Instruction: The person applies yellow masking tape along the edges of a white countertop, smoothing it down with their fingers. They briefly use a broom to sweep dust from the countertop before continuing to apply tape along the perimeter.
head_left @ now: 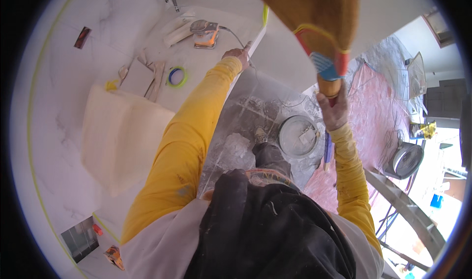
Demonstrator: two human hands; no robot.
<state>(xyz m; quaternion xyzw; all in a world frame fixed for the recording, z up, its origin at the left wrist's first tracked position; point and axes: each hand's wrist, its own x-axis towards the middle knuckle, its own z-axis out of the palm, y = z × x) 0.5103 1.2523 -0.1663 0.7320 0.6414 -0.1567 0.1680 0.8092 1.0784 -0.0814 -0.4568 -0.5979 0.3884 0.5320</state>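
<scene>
Around eleven o'clock spreads a wide, smooth white ledge (196,62); my left hand (238,58) rests at its edge, and I cannot tell how far its fingers are open. At one o'clock is a large brown-bristled brush (314,13), its wooden handle (328,88) closed inside my right hand (334,113). Toward eleven lies an orange-and-grey sander (205,34); toward ten, a round blue-and-green tape roll (184,77).

Sander (205,34)'s up on the ledge (199,63), tape roll (184,77) left of it and closer in, left hand (238,57) just to its right. Brush (322,38)'s further right of the sander, fan (408,159) way right past that.
</scene>
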